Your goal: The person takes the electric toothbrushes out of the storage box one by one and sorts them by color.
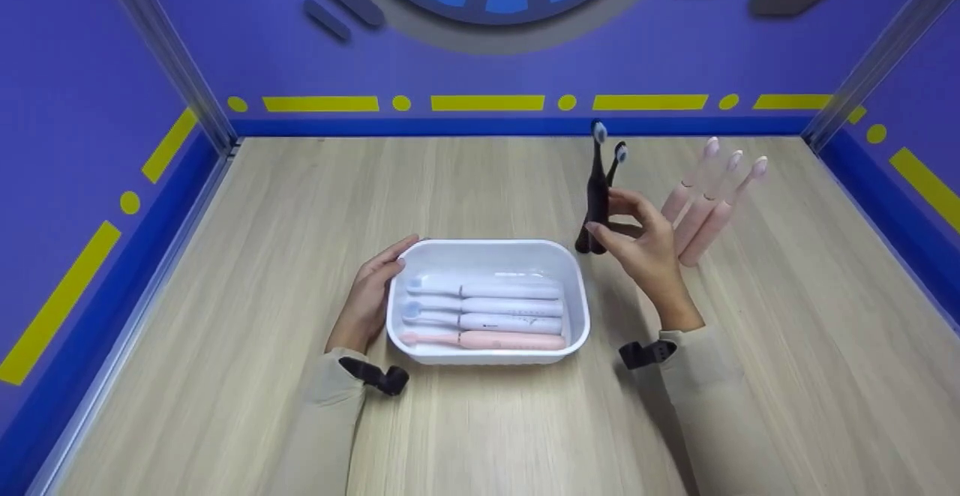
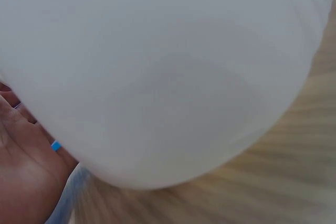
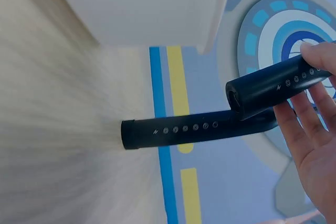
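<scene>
My left hand (image 1: 369, 297) grips the left end of a white plastic basin (image 1: 582, 308), its thumb at the rim. Inside lie three white electric toothbrushes (image 1: 510, 306) and a pink electric toothbrush (image 1: 514, 341), heads to the left. In my right hand (image 1: 646, 244), thumb and fingers pinch a black electric toothbrush (image 3: 268, 85) with its head up. A second black toothbrush (image 3: 184, 129) stands upright on the table just beside it. The basin's pale outer wall (image 2: 173, 77) fills most of the left wrist view, with part of the left palm at its edge.
Three pale pink electric toothbrushes (image 1: 705, 229) stand upright to the right, close behind my right hand. The wood-grain table (image 1: 337, 188) is bounded by blue panels (image 1: 487, 76) at the back and sides.
</scene>
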The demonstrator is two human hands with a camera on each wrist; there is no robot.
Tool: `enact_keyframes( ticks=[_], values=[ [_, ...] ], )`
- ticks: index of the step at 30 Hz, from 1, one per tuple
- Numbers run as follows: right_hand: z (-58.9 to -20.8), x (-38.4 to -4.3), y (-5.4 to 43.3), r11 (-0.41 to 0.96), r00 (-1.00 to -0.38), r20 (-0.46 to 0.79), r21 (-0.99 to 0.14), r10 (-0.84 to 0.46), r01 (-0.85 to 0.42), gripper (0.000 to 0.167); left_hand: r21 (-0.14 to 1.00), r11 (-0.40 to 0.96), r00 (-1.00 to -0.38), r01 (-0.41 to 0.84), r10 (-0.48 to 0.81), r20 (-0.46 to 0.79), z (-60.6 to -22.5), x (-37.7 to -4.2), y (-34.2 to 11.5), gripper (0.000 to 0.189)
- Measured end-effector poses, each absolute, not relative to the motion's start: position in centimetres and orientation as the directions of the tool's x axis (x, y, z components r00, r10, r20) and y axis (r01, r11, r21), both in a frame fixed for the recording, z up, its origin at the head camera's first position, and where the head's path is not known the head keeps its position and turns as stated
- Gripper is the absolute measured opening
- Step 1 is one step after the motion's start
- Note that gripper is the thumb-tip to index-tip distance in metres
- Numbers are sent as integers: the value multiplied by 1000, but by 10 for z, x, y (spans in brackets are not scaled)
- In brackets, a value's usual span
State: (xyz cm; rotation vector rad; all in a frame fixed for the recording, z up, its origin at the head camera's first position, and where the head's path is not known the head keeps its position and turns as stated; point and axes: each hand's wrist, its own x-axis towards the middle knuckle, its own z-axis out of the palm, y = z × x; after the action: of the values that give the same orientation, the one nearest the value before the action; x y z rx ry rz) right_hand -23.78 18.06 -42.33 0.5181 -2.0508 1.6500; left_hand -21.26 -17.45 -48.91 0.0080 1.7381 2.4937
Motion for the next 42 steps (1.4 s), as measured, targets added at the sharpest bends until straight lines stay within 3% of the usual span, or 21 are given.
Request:
enact_keyframes(
  ticks=[17, 27, 42],
  values=[
    [-423, -231, 187, 185, -814, 563, -824, 147, -536, 42, 939, -336, -996, -72, 81, -48, -491, -212, -176, 44],
    [-432, -239, 193, 174, -843, 499, -865, 201, -470, 44, 934, -351, -996, -69, 78, -44, -491, -213, -175, 45],
    [-441, -249, 200, 242, -866, 478, -866, 145, -437, 46, 936, -341, -994, -84, 94, -55, -489, -212, -175, 45]
  ],
)
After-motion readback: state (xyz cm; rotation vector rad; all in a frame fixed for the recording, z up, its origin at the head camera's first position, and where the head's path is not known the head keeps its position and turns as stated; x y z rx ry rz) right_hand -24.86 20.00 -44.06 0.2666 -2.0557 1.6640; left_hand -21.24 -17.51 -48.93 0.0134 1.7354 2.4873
